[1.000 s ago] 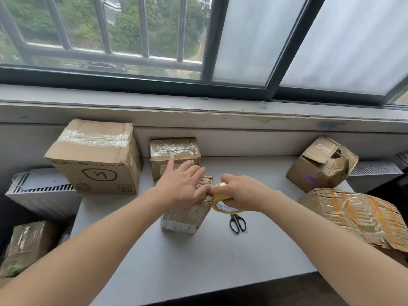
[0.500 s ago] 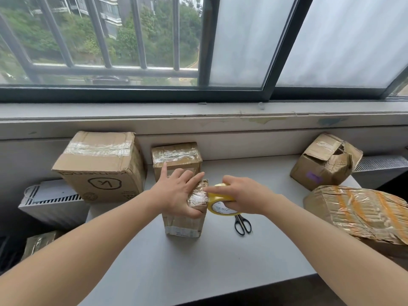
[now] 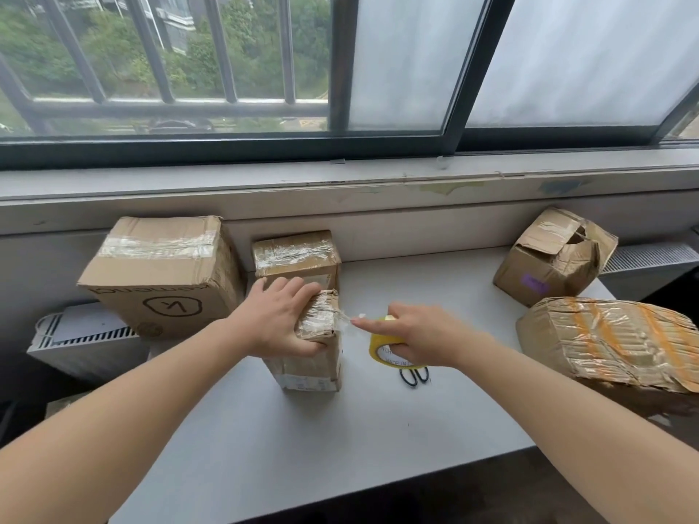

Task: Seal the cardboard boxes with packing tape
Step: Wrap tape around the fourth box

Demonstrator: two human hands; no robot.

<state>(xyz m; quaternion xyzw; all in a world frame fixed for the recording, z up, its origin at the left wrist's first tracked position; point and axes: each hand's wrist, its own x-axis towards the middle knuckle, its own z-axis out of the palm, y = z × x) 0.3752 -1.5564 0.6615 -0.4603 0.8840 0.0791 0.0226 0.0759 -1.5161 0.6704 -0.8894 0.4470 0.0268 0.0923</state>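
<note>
A small upright cardboard box [image 3: 314, 357] stands in the middle of the grey table [image 3: 302, 448], its top wrapped in clear tape. My left hand [image 3: 276, 319] lies over the box's top and left side, thumb curled against its front. My right hand [image 3: 412, 336] grips a yellow-cored roll of clear packing tape [image 3: 386, 347] just right of the box, forefinger stretched toward it. A short strip of clear tape [image 3: 346, 318] runs taut from the box's top edge to the roll.
Black scissors [image 3: 414, 376] lie under the roll. A large taped box [image 3: 159, 274] and a smaller taped box [image 3: 295, 255] stand at the back left. At the right are a crumpled open box [image 3: 552, 259] and a flat orange-taped parcel [image 3: 612, 342]. A white radiator [image 3: 79, 334] is beside the table.
My right hand has pulled the roll away to the right, drawing a strip of tape out from the box. My left hand has settled lower around the box top.
</note>
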